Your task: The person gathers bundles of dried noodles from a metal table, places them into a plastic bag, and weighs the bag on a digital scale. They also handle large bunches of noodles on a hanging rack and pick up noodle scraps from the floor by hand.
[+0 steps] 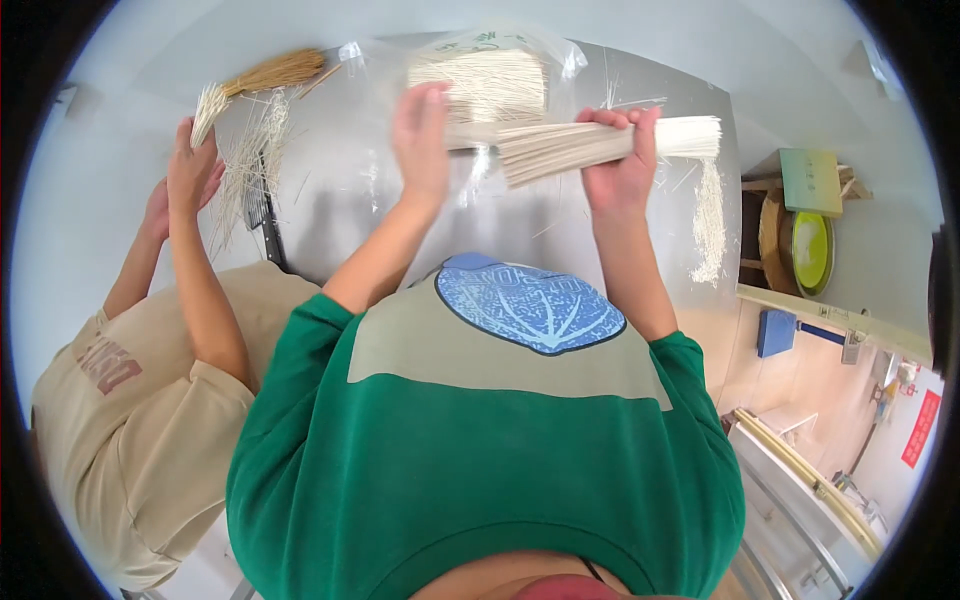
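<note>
My right hand (620, 165) is wrapped round a thick bundle of pale dried noodles (565, 150), which lies nearly level above the table. My left hand (420, 140) is raised at the left side of a clear plastic bag (565, 60) with green print. Its fingers are stretched and slightly blurred, with nothing seen in them. Inside the spread bag sits a stack of straight noodles (490, 85), partly behind my left fingers and the bundle. Loose noodle strands (708, 220) lie at the table's right edge, below the bundle's end.
To my left, a co-worker's hands (192, 170) hold a small bunch of noodles (208, 112). A straw brush (280, 70), scattered strands (262, 150) and a black-handled metal tool (268, 235) lie on the metal table (330, 190). A green round basin (812, 250) stands beyond the right edge.
</note>
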Demonstrator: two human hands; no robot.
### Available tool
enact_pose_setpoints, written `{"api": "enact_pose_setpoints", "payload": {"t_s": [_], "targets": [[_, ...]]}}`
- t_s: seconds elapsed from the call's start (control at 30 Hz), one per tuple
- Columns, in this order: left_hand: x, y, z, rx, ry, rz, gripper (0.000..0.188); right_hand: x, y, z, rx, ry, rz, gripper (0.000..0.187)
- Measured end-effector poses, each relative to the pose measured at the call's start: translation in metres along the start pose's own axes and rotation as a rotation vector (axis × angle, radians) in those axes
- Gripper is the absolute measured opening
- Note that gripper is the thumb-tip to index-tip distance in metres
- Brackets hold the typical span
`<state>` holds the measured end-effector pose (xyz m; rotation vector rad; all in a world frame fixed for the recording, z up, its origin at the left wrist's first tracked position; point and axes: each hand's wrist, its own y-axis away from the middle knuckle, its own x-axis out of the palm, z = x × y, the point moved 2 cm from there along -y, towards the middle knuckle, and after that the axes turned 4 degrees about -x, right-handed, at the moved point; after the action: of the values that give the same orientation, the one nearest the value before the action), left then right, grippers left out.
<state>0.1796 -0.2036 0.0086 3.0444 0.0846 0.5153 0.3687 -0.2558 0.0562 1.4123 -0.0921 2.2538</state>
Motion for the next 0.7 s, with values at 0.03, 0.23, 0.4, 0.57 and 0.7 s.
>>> {"api": "enact_pose_setpoints", "payload": {"t_s": [0.03,0.23,0.4,0.57,0.7], "targets": [[-0.032,-0.007,0.003,0.104,-0.161,-0.144,0.031,0.0,-0.001,0.004,-0.037,0.064,0.051,0.025],[-0.113,-0.074,0.003,0.141,-0.449,-0.505,0.027,0.002,-0.033,-0.007,0.1,0.682,-0.014,0.042],[-0.132,-0.106,-0.018,-0.253,0.039,0.056,0.018,0.02,-0.041,-0.034,0.384,0.722,0.037,0.032],[-0.046,-0.111,-0.087,-0.095,-0.513,0.674,0.041,0.021,-0.057,-0.043,0.456,0.457,0.095,0.026],[-0.021,-0.109,-0.095,-0.032,-1.27,0.688,0.057,0.035,-0.058,-0.019,0.379,0.374,0.175,0.023]]}}
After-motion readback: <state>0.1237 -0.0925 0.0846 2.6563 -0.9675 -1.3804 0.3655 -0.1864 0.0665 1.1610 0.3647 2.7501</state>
